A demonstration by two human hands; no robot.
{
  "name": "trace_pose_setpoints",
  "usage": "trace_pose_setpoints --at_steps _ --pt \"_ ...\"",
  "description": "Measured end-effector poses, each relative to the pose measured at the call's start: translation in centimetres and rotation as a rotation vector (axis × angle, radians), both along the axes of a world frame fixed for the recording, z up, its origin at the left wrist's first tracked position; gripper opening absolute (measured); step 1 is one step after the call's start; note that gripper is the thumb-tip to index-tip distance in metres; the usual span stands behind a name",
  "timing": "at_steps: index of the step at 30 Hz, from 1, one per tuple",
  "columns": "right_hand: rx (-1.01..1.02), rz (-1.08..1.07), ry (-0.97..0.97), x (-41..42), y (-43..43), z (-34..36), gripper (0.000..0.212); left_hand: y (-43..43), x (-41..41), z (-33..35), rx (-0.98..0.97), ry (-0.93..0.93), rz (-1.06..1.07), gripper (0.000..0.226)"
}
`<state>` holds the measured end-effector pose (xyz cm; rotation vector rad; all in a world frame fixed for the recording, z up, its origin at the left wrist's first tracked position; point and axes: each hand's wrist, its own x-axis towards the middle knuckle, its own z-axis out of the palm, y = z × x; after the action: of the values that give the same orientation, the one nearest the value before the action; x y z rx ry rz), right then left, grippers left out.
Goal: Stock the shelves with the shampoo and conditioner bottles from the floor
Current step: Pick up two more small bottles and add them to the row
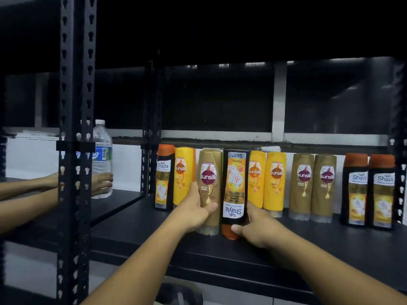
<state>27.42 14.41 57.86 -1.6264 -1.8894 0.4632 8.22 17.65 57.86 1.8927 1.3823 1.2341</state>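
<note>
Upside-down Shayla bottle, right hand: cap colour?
Orange. The cap sits at the bottom of the black Shayla bottle the right hand grips; head view.

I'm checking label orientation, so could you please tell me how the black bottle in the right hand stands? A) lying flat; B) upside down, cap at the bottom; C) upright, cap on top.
B: the black bottle gripped by the right hand has its orange cap at the bottom, and its label reads inverted.
</note>
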Motion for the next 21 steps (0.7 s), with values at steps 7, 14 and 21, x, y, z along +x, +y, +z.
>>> trace_pose_setpoints --at_steps 7,14,21 --pt "0.038 -0.092 -0.008 -0.9 5.4 -0.3 0.063 6.0 0.9 0.2 0.055 0.033 0.100 0.052" --pt "0.160 -0.103 0.034 -0.7 8.4 -2.1 0.056 9.0 0.6 -2.3 0.183 0.060 0.116 0.088" --pt "0.305 -0.079 0.088 -0.8 9.5 -3.2 0.063 9.6 0.6 -2.6 0.151 0.133 0.121 0.100"
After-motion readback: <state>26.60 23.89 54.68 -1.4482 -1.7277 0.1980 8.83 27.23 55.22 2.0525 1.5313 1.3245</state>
